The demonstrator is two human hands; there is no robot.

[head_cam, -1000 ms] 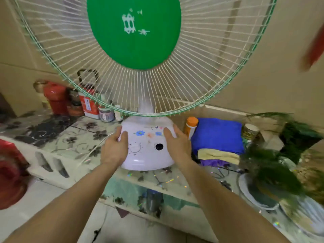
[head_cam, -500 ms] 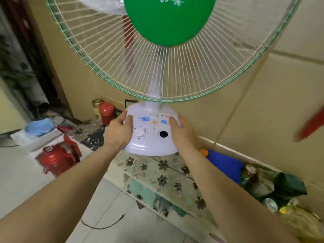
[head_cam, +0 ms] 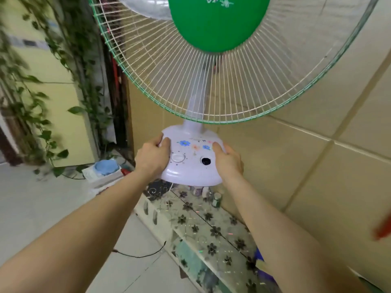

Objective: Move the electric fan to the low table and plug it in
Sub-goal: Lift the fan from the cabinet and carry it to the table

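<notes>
Across the upper centre of the frame, the fan fills most of the view, its round wire guard running off the top edge and its white base sitting at the middle. A second ago that base rested on the flowered shelf beside jars and a folded blue cloth; now it hangs clear above the shelf's far end, and the view has swung left to show a tiled floor and a doorway hung with vines at upper left. That suggests the lift is done and the carry has begun, though no low table can be picked out yet, and plugging in has not started. The fan stands upright, its long axis running from base up through the neck to the green hub; the guard and the dials on the base face the person. The left hand is closed round the left side of the base, thumb on top. The right hand grips the right side the same way. A thin pale cord seems to drop from under the base, but its plug cannot be seen. A dark wire lies on the floor at lower centre
</notes>
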